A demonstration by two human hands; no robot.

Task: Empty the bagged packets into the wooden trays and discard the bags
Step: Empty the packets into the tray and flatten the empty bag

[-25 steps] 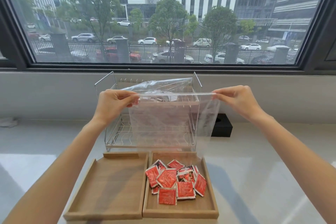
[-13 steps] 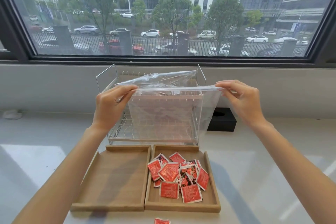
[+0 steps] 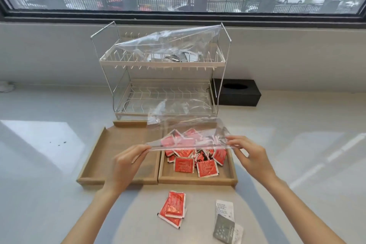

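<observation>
My left hand [image 3: 126,161] and my right hand [image 3: 250,156] pinch the two ends of an empty clear plastic bag [image 3: 186,125], stretched low above the right wooden tray [image 3: 198,180]. That tray holds a heap of red packets [image 3: 191,161]. The left wooden tray [image 3: 99,156] beside it has nothing in it. A second clear bag [image 3: 168,42] with grey and white packets inside lies on the top shelf of the wire rack [image 3: 162,63].
Two red packets [image 3: 173,209] lie on the counter in front of the trays, with white and grey packets [image 3: 225,222] to their right. A black tissue box [image 3: 237,93] stands right of the rack. The window sill wall runs behind.
Both hands have lowered the empty bag from in front of the rack down to just above the right tray. My view has tilted down, showing loose packets on the counter.
</observation>
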